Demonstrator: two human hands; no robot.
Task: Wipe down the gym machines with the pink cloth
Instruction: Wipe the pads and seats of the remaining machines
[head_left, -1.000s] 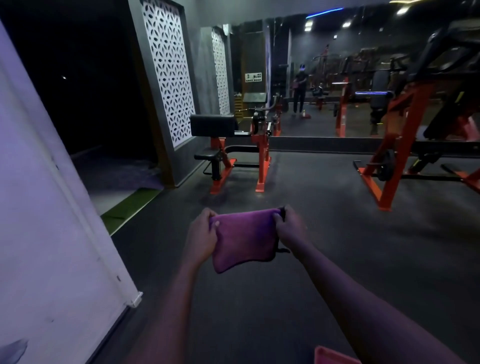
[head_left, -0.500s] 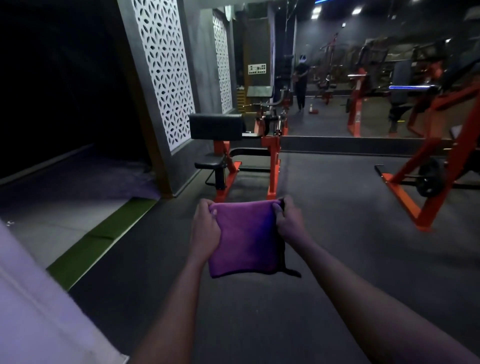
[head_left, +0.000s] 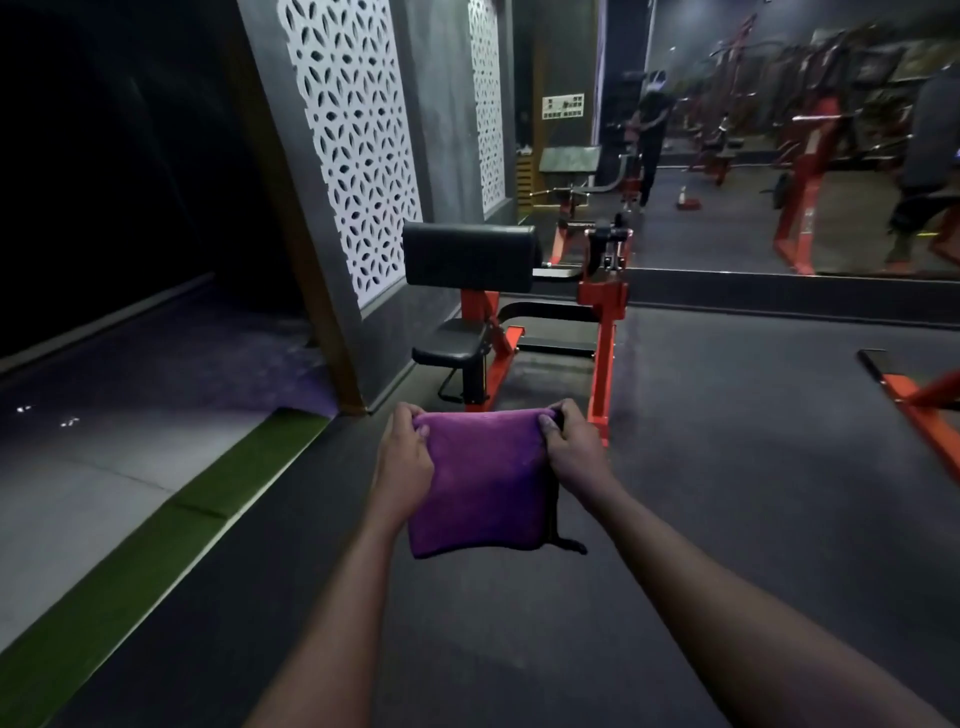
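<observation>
The folded pink cloth (head_left: 480, 480) hangs in front of me, stretched between both hands over the dark floor. My left hand (head_left: 402, 465) pinches its upper left corner, and my right hand (head_left: 574, 449) grips the upper right corner. A dark edge strip dangles from the cloth's lower right. Just beyond the cloth stands a red-framed gym machine (head_left: 602, 332) with a black back pad (head_left: 470, 257) and a small black seat (head_left: 449, 348).
A grey pillar with a white lattice panel (head_left: 358, 150) rises left of the machine. A green turf strip (head_left: 156, 535) borders the floor on the left. A wall mirror (head_left: 779, 130) behind reflects more red machines. Another red frame foot (head_left: 919, 410) lies at the right.
The view has come closer to the red machine, which now sits larger and nearer the centre. The white wall at the left has left the view. Both hands keep holding the cloth.
</observation>
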